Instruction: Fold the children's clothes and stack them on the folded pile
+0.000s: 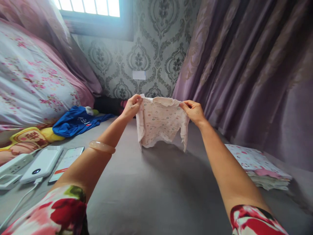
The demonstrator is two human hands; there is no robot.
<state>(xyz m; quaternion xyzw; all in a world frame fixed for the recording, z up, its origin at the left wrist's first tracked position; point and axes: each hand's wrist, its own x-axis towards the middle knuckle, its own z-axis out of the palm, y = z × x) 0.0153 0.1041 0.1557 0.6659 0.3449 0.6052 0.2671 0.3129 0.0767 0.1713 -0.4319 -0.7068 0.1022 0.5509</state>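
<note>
- The left hand pinches one shoulder of a small baby top, fingers closed on the fabric at its upper left corner.
- The right hand grips the opposite shoulder the same way, fingertips closed on the cloth beside the neckline.
- The baby top hangs spread between the two hands, held up above the grey bed surface, its hem and short sleeves dangling free; it is pale with a small dotted print, and its ruffled neck opening faces up.
- A pale pink bangle sits on the left forearm, and red floral sleeves cover both upper arms.
- To the right, near the right arm, a stack of folded printed clothes lies on the bed.
- To the left lie a smartphone, a white power bank with a cable, and a white power strip, side by side.
- Farther left, a blue garment lies crumpled next to a yellow printed item, possibly a cushion, though the view is too partial to tell.
- A floral quilt is heaped behind them.
- Mauve curtains hang on the right, and patterned wallpaper fills the wall beneath a window.
</note>
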